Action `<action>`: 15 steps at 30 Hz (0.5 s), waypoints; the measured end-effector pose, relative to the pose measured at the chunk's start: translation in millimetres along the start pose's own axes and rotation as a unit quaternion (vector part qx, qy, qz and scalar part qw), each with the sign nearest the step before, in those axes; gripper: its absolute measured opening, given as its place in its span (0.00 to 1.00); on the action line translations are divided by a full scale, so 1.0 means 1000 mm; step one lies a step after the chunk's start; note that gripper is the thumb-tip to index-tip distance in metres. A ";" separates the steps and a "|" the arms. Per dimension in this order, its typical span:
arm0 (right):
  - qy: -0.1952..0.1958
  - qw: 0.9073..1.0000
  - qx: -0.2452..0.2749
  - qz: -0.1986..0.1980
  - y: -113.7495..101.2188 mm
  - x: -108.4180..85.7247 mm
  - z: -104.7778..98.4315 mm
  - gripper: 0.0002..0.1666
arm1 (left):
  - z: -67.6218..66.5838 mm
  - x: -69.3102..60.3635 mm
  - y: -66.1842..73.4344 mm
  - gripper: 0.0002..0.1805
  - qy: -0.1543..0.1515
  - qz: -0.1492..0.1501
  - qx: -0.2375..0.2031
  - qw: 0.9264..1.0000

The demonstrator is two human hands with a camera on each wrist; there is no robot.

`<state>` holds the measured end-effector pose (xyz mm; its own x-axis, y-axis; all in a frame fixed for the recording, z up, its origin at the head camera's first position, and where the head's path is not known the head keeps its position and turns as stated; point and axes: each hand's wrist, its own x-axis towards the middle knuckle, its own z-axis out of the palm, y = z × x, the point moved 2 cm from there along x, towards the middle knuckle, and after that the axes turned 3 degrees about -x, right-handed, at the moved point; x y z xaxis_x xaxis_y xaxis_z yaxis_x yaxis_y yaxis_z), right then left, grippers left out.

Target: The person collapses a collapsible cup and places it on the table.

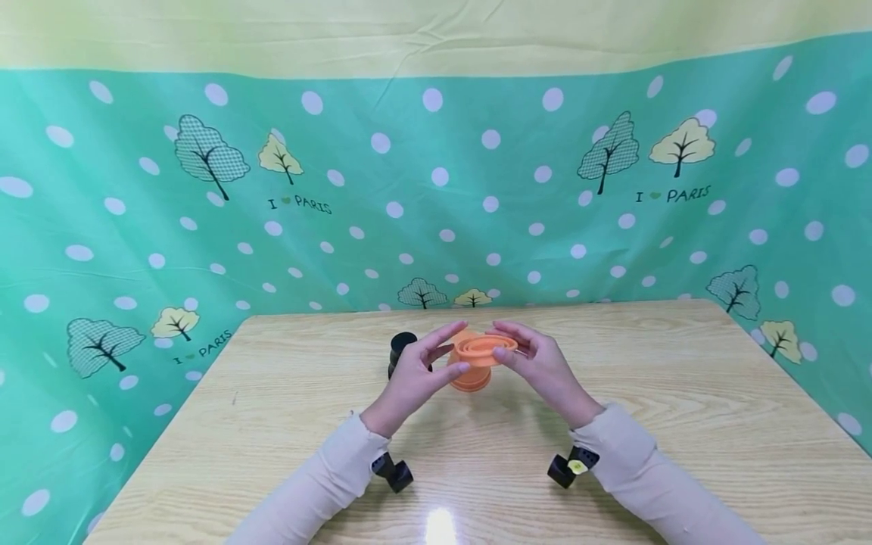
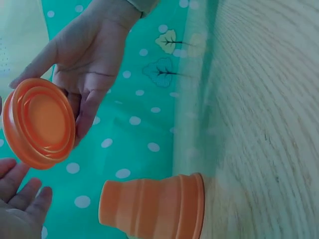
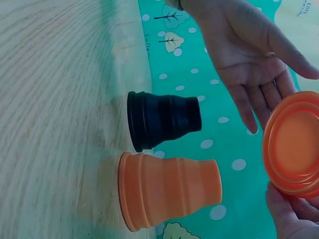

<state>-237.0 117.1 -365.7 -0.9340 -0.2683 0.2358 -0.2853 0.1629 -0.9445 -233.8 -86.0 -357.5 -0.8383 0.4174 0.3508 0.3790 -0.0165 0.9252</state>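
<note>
In front of you is a wood-grain bench (image 1: 681, 393), with a green cloth (image 1: 470, 257) hanging behind and along both sides. You see white dots (image 1: 432, 99), printed trees (image 1: 683, 147), a pale yellow band (image 1: 545, 42) above, and glare (image 1: 440, 526) on the near benchtop.

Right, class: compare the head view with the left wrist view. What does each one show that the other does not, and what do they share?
Only the head view shows the black cup, partly hidden by the left hand, and the black devices at both wrists.

Only the left wrist view shows the palm of the right hand, and the stepped side of the orange cup clear of the orange disc.

Both show the orange disc between the two hands, the orange cup standing on the wooden table, and the dotted green backdrop.
</note>
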 end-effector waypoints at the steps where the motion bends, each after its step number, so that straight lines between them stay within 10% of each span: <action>1: -0.002 1.000 0.006 -0.004 0.000 0.000 0.000 0.31 | 0.000 0.000 -0.003 0.33 -0.005 -0.010 -0.006 1.000; 15: -0.018 0.993 0.027 -0.115 -0.005 -0.003 0.004 0.41 | 0.001 0.001 -0.017 0.56 -0.081 -0.086 -0.114 0.986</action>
<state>-232.4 113.6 -362.9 -0.8366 -0.3271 0.4393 -0.4776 0.0430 -0.8775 -240.7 -84.2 -373.5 -0.8020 0.5712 0.1747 0.1227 -0.1287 0.9841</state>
